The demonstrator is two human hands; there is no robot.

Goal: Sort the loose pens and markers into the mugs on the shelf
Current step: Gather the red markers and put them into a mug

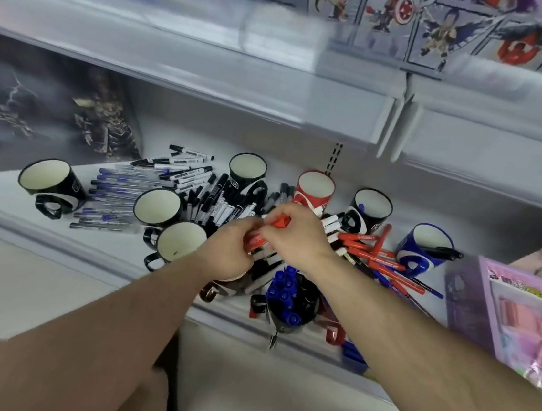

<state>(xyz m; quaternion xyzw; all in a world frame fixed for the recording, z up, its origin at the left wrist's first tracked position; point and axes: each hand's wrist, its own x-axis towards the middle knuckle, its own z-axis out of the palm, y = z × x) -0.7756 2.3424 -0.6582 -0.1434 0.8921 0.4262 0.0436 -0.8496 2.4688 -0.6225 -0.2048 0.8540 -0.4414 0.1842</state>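
Observation:
Both hands meet over the middle of the shelf. My left hand point(229, 251) grips a bundle of red-capped markers point(255, 239). My right hand point(296, 235) pinches a red marker point(279, 221) at the top of that bundle. Loose black markers point(216, 199) lie behind the hands, blue pens point(112, 194) to the left, red pens point(375, 254) to the right. Several mugs stand around: a black mug point(46, 179) far left, a red mug point(315, 188), a blue mug point(427, 246), and a front mug filled with blue markers point(286, 295).
An upper shelf edge point(275, 97) overhangs the work area. A purple and pink packaged box point(520, 315) sits at the right end of the shelf. A dark poster point(48, 105) leans at the back left. White floor lies below the shelf front.

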